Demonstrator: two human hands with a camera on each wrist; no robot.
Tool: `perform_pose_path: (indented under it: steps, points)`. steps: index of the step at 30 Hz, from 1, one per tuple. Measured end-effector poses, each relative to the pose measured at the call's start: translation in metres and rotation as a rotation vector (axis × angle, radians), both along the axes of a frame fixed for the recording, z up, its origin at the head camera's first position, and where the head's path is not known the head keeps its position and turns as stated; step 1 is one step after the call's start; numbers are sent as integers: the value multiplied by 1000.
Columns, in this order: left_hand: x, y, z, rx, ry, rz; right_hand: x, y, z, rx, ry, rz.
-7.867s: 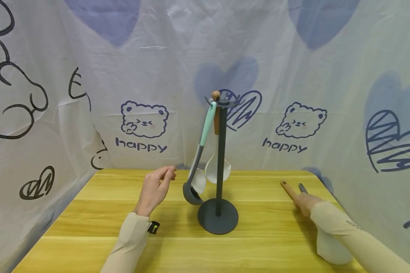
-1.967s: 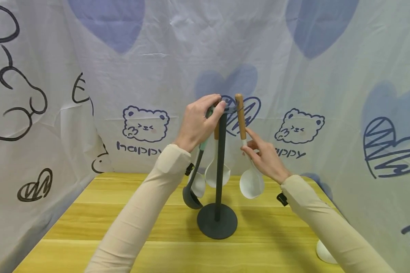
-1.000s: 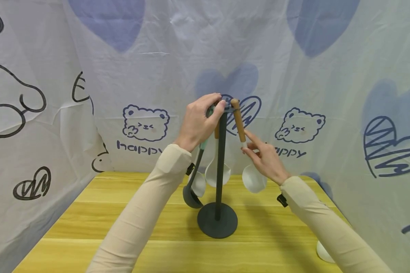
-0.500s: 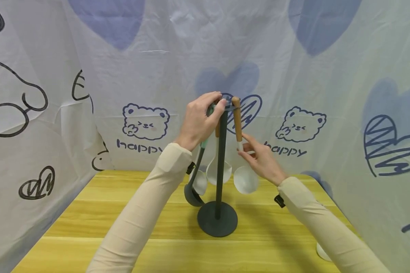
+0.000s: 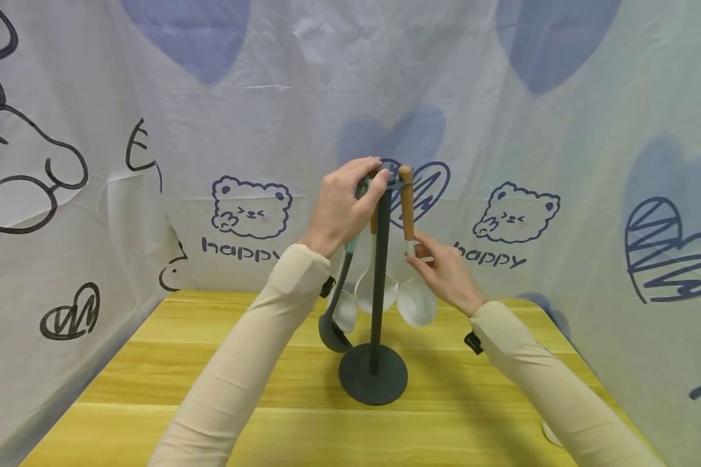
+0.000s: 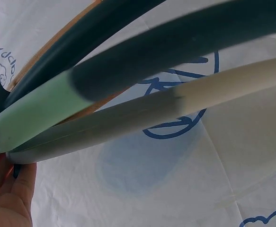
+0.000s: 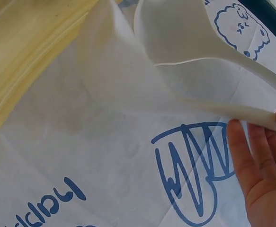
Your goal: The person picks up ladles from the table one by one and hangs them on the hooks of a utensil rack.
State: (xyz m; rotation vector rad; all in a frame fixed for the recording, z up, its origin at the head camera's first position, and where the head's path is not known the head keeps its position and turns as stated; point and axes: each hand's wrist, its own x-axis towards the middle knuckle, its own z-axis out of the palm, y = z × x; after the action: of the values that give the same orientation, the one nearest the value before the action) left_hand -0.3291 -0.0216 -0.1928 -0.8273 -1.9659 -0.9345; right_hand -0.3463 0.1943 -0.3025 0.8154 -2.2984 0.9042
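Observation:
A dark utensil stand (image 5: 378, 292) rises from a round base. My left hand (image 5: 344, 201) grips its top, fingers and thumb around the hook plate, beside the hanging handles. My right hand (image 5: 448, 272) pinches the white neck of a ladle (image 5: 417, 303) with a wooden handle. That handle's upper end stands at the hook plate's right side, and its white bowl (image 7: 119, 71) shows large in the right wrist view. On the left hang a dark grey ladle (image 5: 332, 329) with a green handle (image 6: 33, 113) and a white-headed utensil (image 5: 344, 314) behind it.
Another white utensil (image 5: 365, 292) with a wooden handle hangs behind the pole. A white object (image 5: 552, 433) lies at the right of the wooden table (image 5: 269, 389), mostly hidden by my right sleeve. A printed cloth (image 5: 304, 97) surrounds the table's back and sides.
Earlier my right hand was over the table's right side and my left by the pole. Both rose to the stand's top. The ladle's end moved left to the hook plate, its bowl swinging inward.

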Motion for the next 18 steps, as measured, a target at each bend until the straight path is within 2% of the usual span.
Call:
perform_pose_path:
  steps: [12, 18]
  points:
    - [-2, -1, -1, 3, -9, -12, -4, -1, 4, 12, -22, -123]
    - [-2, 0, 0, 2, -11, -14, -11, -4, 5, -29, -36, -99]
